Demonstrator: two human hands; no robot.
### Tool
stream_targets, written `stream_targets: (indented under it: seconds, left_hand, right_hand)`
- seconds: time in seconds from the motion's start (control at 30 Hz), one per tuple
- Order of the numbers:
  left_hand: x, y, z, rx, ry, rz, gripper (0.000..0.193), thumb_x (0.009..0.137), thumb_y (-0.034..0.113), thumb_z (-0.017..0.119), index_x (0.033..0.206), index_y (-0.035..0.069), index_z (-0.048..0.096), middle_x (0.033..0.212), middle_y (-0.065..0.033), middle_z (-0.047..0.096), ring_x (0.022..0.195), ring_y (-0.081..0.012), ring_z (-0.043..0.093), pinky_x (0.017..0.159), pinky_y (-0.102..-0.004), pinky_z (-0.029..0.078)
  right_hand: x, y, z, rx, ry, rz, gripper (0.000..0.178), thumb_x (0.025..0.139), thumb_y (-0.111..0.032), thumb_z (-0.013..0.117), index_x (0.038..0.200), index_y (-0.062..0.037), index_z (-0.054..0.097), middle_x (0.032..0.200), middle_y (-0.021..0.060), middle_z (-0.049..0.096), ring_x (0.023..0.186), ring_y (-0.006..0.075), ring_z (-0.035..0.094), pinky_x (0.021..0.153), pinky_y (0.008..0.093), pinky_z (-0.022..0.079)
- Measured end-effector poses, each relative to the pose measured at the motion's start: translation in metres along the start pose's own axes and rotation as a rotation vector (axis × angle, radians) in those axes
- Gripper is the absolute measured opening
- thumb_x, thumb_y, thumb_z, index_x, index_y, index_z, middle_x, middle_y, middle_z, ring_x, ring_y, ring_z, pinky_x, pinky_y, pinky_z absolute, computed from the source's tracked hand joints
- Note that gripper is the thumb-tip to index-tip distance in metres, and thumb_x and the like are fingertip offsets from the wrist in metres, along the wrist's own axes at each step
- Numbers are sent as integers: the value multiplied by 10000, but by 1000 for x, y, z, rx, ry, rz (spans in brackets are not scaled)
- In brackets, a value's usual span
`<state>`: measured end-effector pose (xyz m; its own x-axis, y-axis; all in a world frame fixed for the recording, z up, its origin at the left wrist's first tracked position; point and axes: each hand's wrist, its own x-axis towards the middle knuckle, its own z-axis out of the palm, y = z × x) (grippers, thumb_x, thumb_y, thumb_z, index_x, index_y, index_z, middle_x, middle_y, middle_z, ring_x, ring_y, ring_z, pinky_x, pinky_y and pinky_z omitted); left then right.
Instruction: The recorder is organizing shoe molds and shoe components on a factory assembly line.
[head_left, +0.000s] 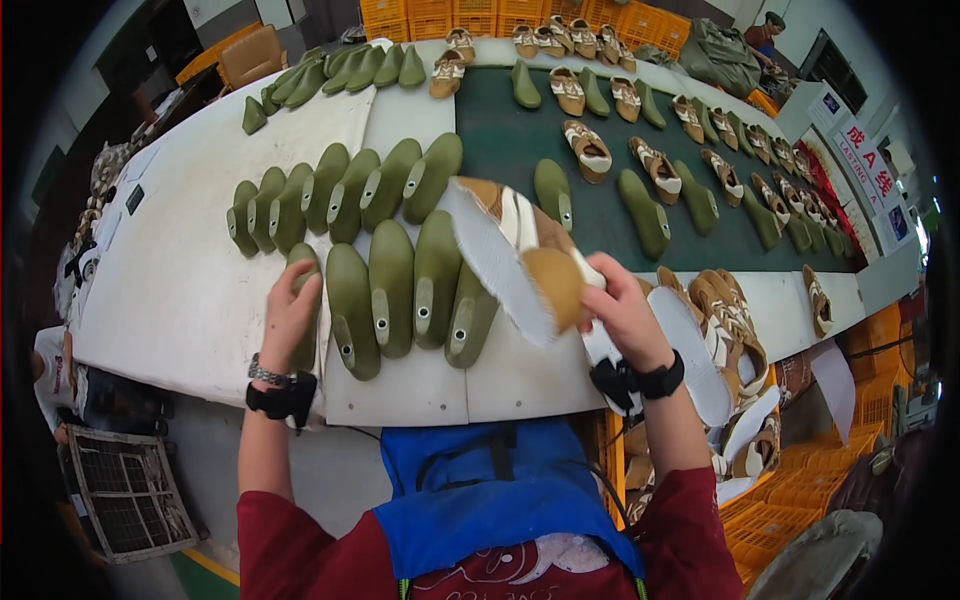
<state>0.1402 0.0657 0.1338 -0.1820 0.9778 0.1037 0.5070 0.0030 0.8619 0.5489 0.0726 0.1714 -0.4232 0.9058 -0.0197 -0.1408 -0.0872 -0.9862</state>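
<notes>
My left hand (287,318) is closed around a green shoe last (307,340) at the left end of the near row on the white table. In my right hand (630,318) is a brown and white shoe upper (552,282), pinched at one end and raised above the table, tilted. A pale, rough-edged layer runs along its side facing left. Between my hands several more green lasts (391,285) stand close together, with a metal-rimmed hole in each visible flat end. A second row of green lasts (350,190) lies just behind them.
Pairs of lasts and brown-white shoes (655,170) spread over the green belt (500,140) at right. More shoe uppers (720,310) pile up beside my right forearm, above orange crates (780,510). Further lasts (350,68) sit at the far left. Another person (766,35) is at the far right.
</notes>
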Motion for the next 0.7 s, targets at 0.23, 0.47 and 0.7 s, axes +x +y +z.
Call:
stream_targets:
  seconds: [0.23, 0.47, 0.7]
  left_hand:
    - [10, -96, -37, 400, 28, -257, 538, 714, 235, 622, 1179, 27, 451, 1047, -226, 562, 979, -344, 543, 849, -370, 429]
    - [-3, -98, -26, 354, 223, -129, 403, 742, 153, 603, 1117, 38, 516, 972, -207, 602, 890, -324, 589, 777, -363, 458]
    - [-2, -99, -30, 337, 240, -108, 391, 753, 162, 597, 1113, 29, 519, 952, -209, 607, 867, -322, 596, 766, -364, 459]
  right_hand:
    - [140, 6, -8, -1057, 196, -140, 369, 715, -259, 654, 1003, -52, 553, 871, 144, 610, 841, 298, 590, 735, 365, 456]
    - [259, 70, -50, -1230, 346, -113, 399, 701, -195, 645, 1071, -84, 546, 1057, 188, 559, 990, 310, 538, 852, 392, 433]
    - [240, 91, -34, -1170, 163, -208, 360, 732, -172, 608, 1071, -66, 551, 1054, 174, 558, 1007, 305, 524, 867, 383, 422]
